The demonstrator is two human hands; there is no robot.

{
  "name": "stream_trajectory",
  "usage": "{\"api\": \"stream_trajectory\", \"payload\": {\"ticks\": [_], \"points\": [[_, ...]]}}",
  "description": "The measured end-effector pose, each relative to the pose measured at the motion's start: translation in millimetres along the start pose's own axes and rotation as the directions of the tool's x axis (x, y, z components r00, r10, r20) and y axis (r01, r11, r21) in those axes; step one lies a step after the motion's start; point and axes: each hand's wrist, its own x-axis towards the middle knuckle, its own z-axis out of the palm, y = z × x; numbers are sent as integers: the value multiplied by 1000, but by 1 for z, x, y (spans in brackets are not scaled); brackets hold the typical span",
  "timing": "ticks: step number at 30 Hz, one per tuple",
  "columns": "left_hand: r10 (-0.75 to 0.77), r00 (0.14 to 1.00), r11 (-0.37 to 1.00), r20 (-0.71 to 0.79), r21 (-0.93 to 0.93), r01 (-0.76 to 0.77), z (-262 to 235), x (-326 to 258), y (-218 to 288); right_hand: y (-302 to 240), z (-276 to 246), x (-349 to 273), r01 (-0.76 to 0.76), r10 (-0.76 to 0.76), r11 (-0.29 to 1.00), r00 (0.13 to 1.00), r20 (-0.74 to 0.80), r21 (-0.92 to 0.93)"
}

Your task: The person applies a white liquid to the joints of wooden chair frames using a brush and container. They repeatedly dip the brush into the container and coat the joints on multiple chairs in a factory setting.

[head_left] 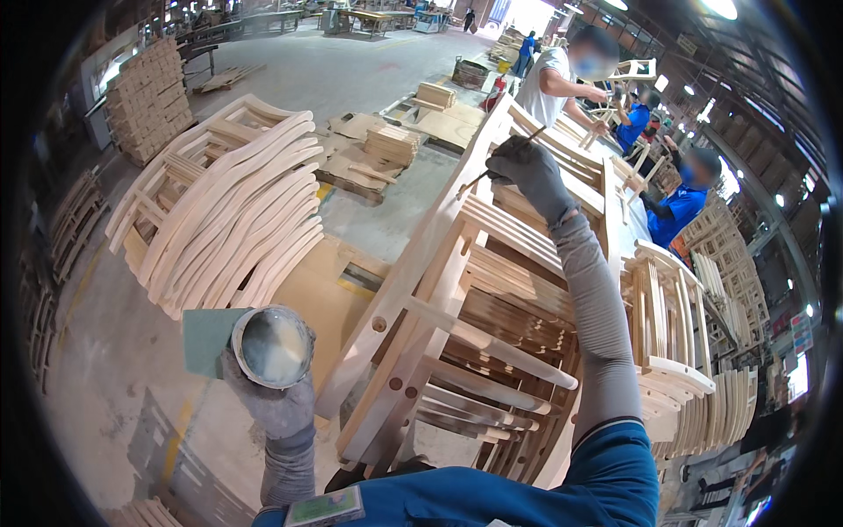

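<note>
With the left hand (268,400) clenched on a round can (273,346) and the right hand (529,173) pinching a thin stick (500,161) at the chair frame's (421,290) top, dabbing looks barely begun.

Chair frame (439,290) centre; stacked curved slats (237,211) on floor (351,79) to left; finished frames (676,351) right.

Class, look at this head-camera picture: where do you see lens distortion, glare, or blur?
Head view: straight edges bow toward the dark round rim; ceiling lamps and the far doorway blow out white; the small container in the left hand shows a soft sheen; the right hand stays sharp.
</note>
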Motion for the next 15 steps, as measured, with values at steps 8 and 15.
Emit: {"api": "stream_trajectory", "payload": {"ticks": [8, 15], "points": [[-107, 994, 985, -2, -134, 106, -16, 5, -22, -6, 10, -7, -4, -18, 975, 995, -98, -223], [-382, 917, 714, 112, -594, 370, -27, 18, -37, -17, 24, -12, -92, 82, 994, 986, -147, -63]]}}
